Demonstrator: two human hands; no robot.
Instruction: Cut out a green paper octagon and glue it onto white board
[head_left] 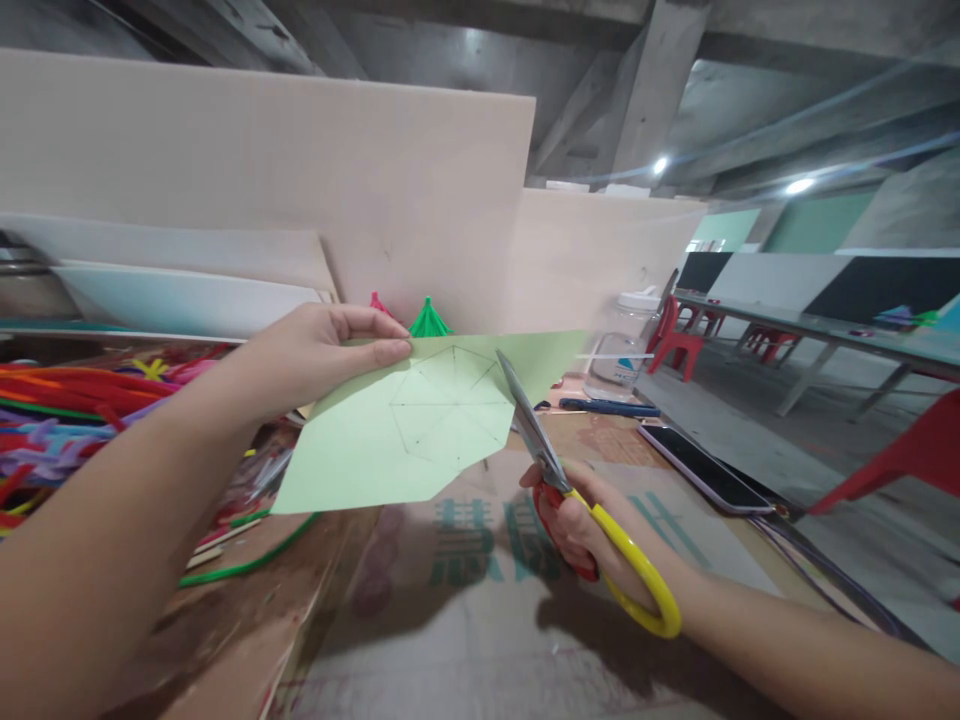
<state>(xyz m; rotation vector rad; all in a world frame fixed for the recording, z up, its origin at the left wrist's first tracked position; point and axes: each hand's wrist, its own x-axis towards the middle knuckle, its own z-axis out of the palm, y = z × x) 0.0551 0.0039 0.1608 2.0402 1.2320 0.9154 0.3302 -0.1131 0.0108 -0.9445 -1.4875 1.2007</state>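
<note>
My left hand (pixel 322 350) pinches the top edge of a pale green sheet of paper (pixel 352 440) between thumb and fingers. Pencil lines on the paper form a many-sided shape with spokes from its centre. Part of the sheet's lower right edge is cut away along that outline. My right hand (pixel 585 520) is wrapped round the handles of scissors (pixel 634 570), one loop yellow and the other red. The scissor blades point up and lie at the paper's right part, by the drawn outline. The paper is held up above the table.
Coloured pipe cleaners (pixel 67 420) lie heaped at left. Behind the paper stand a green cone-shaped piece (pixel 430 318) and a pale board (pixel 420 200). On the right are a clear jar (pixel 613 350), a blue pen-like tool (pixel 607 407), a phone (pixel 705 468) and red chairs (pixel 900 455).
</note>
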